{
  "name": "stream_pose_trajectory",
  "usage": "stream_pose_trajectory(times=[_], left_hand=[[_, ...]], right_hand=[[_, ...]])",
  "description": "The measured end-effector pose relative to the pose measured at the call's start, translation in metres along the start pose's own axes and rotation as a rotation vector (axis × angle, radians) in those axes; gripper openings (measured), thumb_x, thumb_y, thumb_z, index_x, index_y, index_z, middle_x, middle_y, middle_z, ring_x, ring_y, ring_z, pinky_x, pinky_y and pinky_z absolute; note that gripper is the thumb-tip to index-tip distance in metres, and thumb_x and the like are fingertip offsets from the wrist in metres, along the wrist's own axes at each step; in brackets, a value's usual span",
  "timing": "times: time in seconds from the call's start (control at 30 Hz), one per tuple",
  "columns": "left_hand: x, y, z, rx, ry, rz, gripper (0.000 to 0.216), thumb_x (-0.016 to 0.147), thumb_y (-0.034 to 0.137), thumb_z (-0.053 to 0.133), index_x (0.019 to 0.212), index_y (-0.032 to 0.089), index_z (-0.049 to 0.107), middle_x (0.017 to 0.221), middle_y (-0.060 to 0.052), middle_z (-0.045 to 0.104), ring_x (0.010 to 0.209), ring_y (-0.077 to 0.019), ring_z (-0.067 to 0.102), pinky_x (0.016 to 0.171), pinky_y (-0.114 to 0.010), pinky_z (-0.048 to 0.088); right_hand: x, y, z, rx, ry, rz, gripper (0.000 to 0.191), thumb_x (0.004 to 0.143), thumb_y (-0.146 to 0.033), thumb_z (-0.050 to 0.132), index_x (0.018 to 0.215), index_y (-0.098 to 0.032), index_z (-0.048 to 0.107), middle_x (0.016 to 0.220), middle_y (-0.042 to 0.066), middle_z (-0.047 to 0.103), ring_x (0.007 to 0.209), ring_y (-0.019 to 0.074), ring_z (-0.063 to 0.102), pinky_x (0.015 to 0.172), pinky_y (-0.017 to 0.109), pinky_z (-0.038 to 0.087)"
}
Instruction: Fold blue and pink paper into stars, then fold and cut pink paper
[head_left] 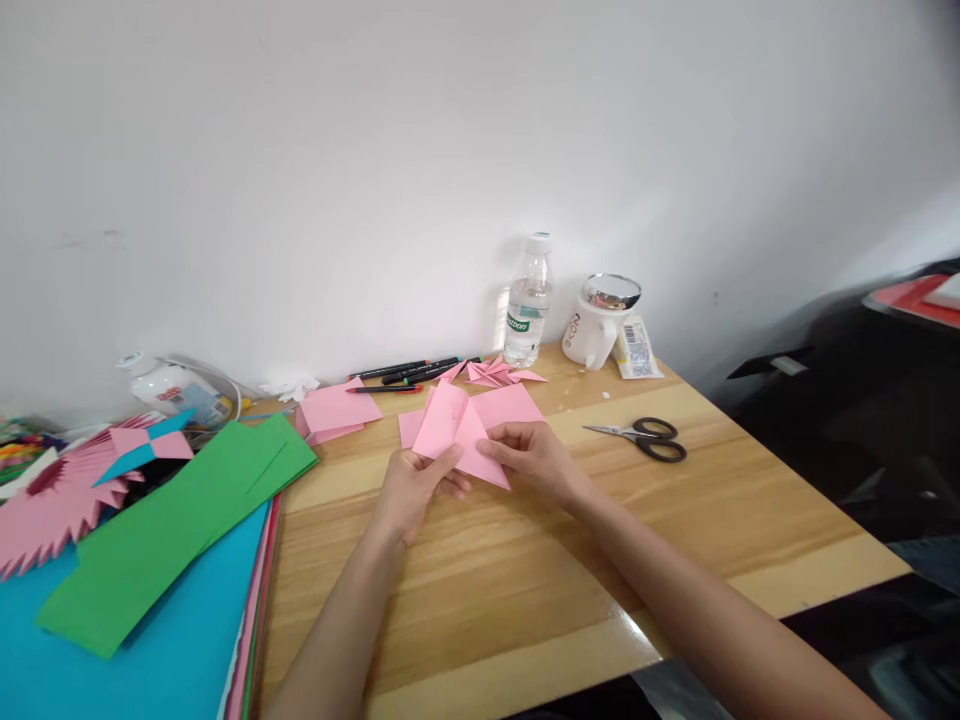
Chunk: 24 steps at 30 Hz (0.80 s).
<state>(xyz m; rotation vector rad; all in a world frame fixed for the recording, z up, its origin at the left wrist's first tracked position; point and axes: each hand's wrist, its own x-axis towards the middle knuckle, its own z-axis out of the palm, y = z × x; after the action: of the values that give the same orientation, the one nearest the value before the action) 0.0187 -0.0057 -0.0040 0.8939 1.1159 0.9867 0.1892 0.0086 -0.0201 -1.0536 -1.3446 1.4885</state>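
Between my two hands is a piece of pink paper (459,428), partly folded, its upper flap standing up and one pointed corner aimed down to the right. My left hand (412,487) pinches its lower left edge, thumb on top and fingers beneath. On the right edge, the thumb and fingers of my right hand (534,455) grip the same paper. Just behind it lie flat pink sheets (514,402). Folded pink paper pieces (495,372) with sharp points rest farther back, near the wall.
Black-handled scissors (651,438) lie to the right. A water bottle (528,305), a white mug (594,330) and a small packet (637,348) stand along the wall. Several pens (420,370) lie behind. Green paper strips (180,525) cover blue sheets (202,610) at left, beside a white bottle (176,388).
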Motion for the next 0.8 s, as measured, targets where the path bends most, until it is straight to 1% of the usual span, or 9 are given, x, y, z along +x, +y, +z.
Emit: stream_pose_trajectory(times=[0.13,0.3,0.57,0.7,0.8], left_hand=[[-0.0019,0.0037,0.0007,-0.003,-0.024,-0.029,0.033,0.06,0.034,0.077,0.07,0.004,0.067,0.057,-0.012,0.068,0.049,-0.017,0.063,0.049,-0.025,0.052],[-0.0034,0.0051,0.001,0.005,-0.059,-0.033,0.034,0.063,0.034,0.076,0.073,0.003,0.068,0.064,-0.015,0.071,0.056,-0.0209,0.067,0.054,-0.027,0.055],[-0.0033,0.0035,-0.0006,0.007,-0.085,-0.024,0.033,0.065,0.034,0.075,0.072,0.002,0.067,0.066,-0.016,0.071,0.059,-0.0221,0.069,0.056,-0.028,0.056],[-0.0036,0.0046,-0.0003,0.01,-0.103,-0.035,0.037,0.067,0.038,0.073,0.071,0.002,0.067,0.066,-0.018,0.071,0.06,-0.0229,0.069,0.057,-0.028,0.056],[-0.0038,0.0059,-0.0009,0.005,-0.122,-0.041,0.04,0.069,0.042,0.07,0.067,0.003,0.065,0.065,-0.019,0.07,0.061,-0.0238,0.069,0.059,-0.029,0.056]], right_hand=[[0.0003,0.0008,-0.0002,0.045,0.01,0.017,0.034,0.064,-0.045,0.072,0.075,-0.013,0.067,0.069,0.001,0.065,0.057,0.0103,0.053,0.053,0.023,0.038],[0.0014,0.0016,-0.0017,0.091,0.023,0.062,0.034,0.057,-0.039,0.079,0.077,-0.013,0.068,0.075,0.004,0.069,0.06,0.0125,0.058,0.055,0.023,0.042],[0.0021,0.0042,-0.0028,0.105,0.04,0.059,0.034,0.053,-0.035,0.081,0.076,-0.013,0.068,0.076,0.004,0.069,0.062,0.013,0.06,0.056,0.023,0.044],[0.003,0.0059,-0.0038,0.099,0.046,0.063,0.034,0.053,-0.034,0.081,0.077,-0.013,0.068,0.075,0.004,0.069,0.061,0.0132,0.06,0.056,0.024,0.044],[0.0037,0.0058,-0.0036,0.091,0.054,0.067,0.035,0.053,-0.035,0.081,0.077,-0.013,0.068,0.076,0.005,0.07,0.062,0.0132,0.06,0.057,0.024,0.044]])
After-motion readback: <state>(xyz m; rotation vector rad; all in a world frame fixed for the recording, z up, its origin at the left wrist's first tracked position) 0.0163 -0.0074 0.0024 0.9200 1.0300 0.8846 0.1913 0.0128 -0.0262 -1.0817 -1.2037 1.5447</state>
